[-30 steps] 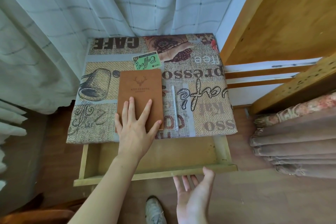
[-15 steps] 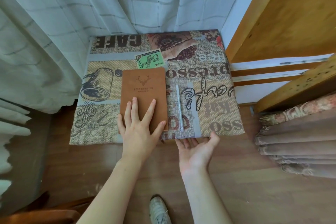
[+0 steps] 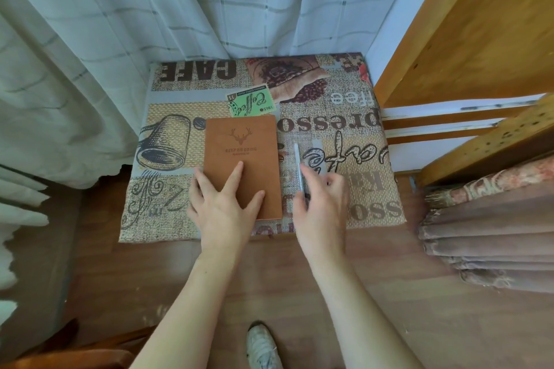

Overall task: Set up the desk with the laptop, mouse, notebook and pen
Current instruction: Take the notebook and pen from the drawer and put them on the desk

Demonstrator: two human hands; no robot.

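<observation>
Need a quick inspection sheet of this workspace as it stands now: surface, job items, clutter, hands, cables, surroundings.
Surface: small desk covered by a coffee-print cloth.
Job's things: brown notebook lies flat, closed, left of centre; pen lies to its right, apart from it, roughly parallel. Laptop and mouse: nothing seen.
Clutter: nothing seen.
Hands: left hand rests flat on the notebook's near end, fingers spread; right hand is over the pen's near end, blurred, contact cannot be told.
Cables: nothing seen.
Surroundings: curtain behind and to the left; wooden furniture on the right; folded fabric lower right; wood floor; a shoe below.
</observation>
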